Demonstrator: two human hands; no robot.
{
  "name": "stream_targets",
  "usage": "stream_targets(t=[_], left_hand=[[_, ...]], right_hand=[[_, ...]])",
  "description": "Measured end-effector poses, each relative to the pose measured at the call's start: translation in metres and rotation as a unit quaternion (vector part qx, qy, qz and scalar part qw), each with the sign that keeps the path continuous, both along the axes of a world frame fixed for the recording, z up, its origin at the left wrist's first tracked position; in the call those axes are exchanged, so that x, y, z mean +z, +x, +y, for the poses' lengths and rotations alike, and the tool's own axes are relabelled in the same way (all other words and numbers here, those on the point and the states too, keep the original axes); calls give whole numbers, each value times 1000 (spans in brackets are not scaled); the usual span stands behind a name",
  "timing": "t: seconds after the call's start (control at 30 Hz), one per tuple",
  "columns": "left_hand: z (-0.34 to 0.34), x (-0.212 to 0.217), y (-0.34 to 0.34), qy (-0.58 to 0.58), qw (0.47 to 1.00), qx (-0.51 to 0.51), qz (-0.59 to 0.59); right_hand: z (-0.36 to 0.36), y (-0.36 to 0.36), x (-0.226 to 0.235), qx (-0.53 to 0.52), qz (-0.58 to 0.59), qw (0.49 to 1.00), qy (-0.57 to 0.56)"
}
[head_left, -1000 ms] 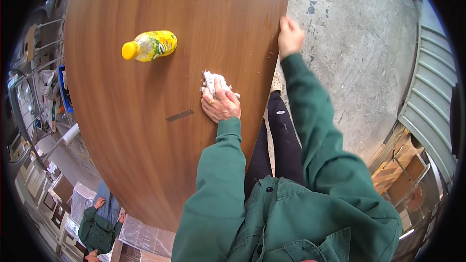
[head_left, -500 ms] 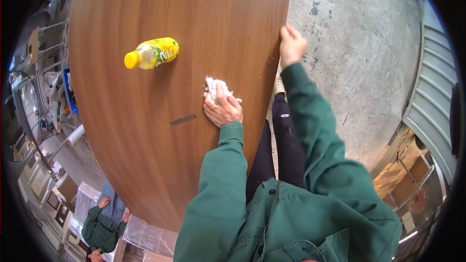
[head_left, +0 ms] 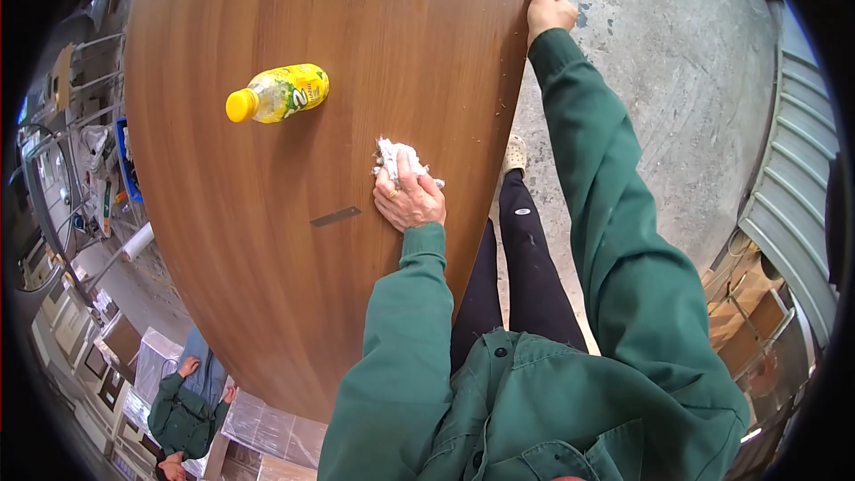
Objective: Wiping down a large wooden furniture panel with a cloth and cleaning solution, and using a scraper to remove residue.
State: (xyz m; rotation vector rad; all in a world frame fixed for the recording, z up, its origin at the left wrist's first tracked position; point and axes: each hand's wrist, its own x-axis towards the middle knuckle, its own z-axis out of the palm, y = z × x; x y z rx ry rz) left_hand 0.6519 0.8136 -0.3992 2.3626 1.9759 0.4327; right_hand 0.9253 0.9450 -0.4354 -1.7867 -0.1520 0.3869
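Fingers of the left hand (head_left: 410, 200) are curled down over a crumpled white cloth wad (head_left: 396, 158), pressing it flat against the large brown wood-grain tabletop (head_left: 267, 258); the wad pokes out past the fingertips at the hand's twelve o'clock. Over at the table's far right edge, the right hand (head_left: 548, 9) is clenched around the rim, fingers wrapped over the board as a brace.

Outward from the wad, a yellow plastic bottle with a yellow cap (head_left: 278, 93) lies on its side at about ten o'clock, well apart from the cloth. A short dark strip (head_left: 336, 216) sits on the wood at roughly eight o'clock, near the left hand but not touching it. Both arms wear dark green sleeves (head_left: 401, 347). Beyond the right edge lies grey concrete floor (head_left: 668, 80).

As for progress, wiping seems to be mid-course: the cloth works near the right-hand edge, while most of the broad surface toward the bottle and the near end looks yet to be covered, though no visible sheen tells cleaned from uncleaned wood.

Against the picture a second ago, the left hand and wad sit a little nearer the table's right edge, and the right hand has slid farther up along the rim.
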Motion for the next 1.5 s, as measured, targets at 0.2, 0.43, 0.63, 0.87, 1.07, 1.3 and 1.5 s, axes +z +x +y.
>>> stream_targets(t=[0.2,0.43,0.63,0.87,1.07,1.3,1.5], left_hand=[[3,-1,-7,24,1000,-13,12],[2,-2,1,13,1000,-14,0],[4,-1,0,36,999,-16,1],[3,-3,-19,34,999,-17,32],[4,-2,6,25,1000,-17,-3],[4,-4,-11,41,999,-18,14],[4,-1,-2,30,999,-19,12]], right_hand=[[-65,-47,-22,62,0,997,-51],[-7,7,-22,20,-59,998,-15],[-13,1,-23,23,-74,997,-13],[-48,-51,-18,92,-73,991,-60],[26,42,-22,25,-110,993,19],[-23,-10,-21,89,-46,995,-22],[38,44,-19,33,-12,996,76]])
